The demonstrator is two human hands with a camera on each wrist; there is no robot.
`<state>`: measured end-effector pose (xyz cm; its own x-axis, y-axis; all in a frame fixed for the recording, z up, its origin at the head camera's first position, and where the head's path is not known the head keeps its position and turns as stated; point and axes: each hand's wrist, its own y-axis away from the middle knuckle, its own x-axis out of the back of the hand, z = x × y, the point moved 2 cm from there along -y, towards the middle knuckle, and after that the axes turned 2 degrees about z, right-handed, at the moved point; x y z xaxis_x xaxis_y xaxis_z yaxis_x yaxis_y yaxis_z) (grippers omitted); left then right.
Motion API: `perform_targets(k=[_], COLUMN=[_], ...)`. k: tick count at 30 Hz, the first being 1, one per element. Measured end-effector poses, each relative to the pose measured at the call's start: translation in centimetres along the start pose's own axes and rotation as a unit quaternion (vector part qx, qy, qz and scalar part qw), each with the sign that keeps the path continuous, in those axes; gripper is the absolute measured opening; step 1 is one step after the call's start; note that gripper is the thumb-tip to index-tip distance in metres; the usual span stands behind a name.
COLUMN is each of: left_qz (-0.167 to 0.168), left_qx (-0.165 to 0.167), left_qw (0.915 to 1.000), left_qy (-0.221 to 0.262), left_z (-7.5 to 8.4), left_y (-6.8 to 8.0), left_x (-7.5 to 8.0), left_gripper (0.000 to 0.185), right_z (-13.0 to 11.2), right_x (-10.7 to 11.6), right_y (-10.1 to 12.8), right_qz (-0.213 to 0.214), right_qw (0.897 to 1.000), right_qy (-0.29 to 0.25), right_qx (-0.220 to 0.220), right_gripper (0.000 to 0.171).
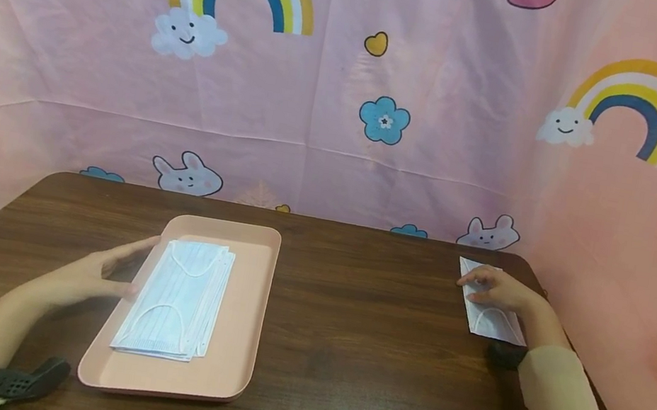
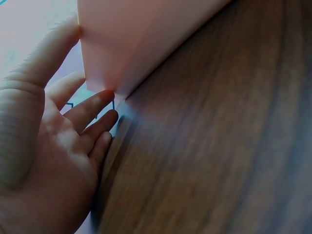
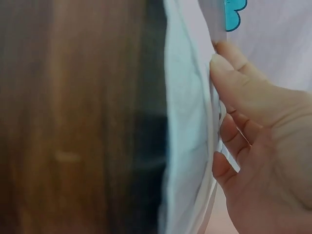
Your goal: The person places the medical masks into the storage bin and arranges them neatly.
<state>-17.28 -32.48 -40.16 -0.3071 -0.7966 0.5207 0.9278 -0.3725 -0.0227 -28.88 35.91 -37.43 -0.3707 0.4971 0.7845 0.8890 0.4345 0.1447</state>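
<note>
A pale pink tray [image 1: 235, 362] stands left of centre on the table, with a small stack of light blue face masks [image 1: 177, 303] in it, white ear loops on top. My left hand [image 1: 91, 275] rests against the tray's left side, thumb and fingers spread; the left wrist view has the fingertips [image 2: 105, 97] at its wall. Far to the right, my right hand [image 1: 498, 289] pinches a single face mask [image 1: 493, 324], whitish face up. The right wrist view shows this mask [image 3: 187, 122] close over the table, its bluish underside visible and the thumb at its edge.
The dark wooden table [image 1: 356, 353] ends at a pink patterned cloth [image 1: 434, 107] behind and at the right. Dark straps with camera mounts [image 1: 26, 379] sit at both wrists.
</note>
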Motion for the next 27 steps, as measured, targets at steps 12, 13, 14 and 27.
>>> perform_targets(k=[12,13,14,27], left_qz=[0.0,-0.001,-0.001,-0.002], left_qx=[-0.005,-0.007,-0.007,0.001], left_qw=[1.0,1.0,1.0,1.0], left_qy=[-0.001,0.002,0.002,-0.002], left_z=[-0.14,-0.09,-0.06,-0.2], left_y=[-0.12,-0.11,-0.1,-0.07], left_x=[0.14,0.13,0.12,0.08], left_gripper=[0.082,0.082,0.082,0.082], right_z=[0.21,0.22,0.25,0.2], right_x=[-0.09,-0.1,-0.12,-0.3], right_y=[-0.2,-0.2,-0.2,-0.27], right_qz=[0.018,0.017,0.016,0.02], right_qw=[1.0,1.0,1.0,1.0], right_qy=[-0.021,-0.021,-0.02,-0.009], right_qx=[-0.013,-0.013,-0.014,-0.011], right_gripper=[0.018,0.019,0.018,0.015])
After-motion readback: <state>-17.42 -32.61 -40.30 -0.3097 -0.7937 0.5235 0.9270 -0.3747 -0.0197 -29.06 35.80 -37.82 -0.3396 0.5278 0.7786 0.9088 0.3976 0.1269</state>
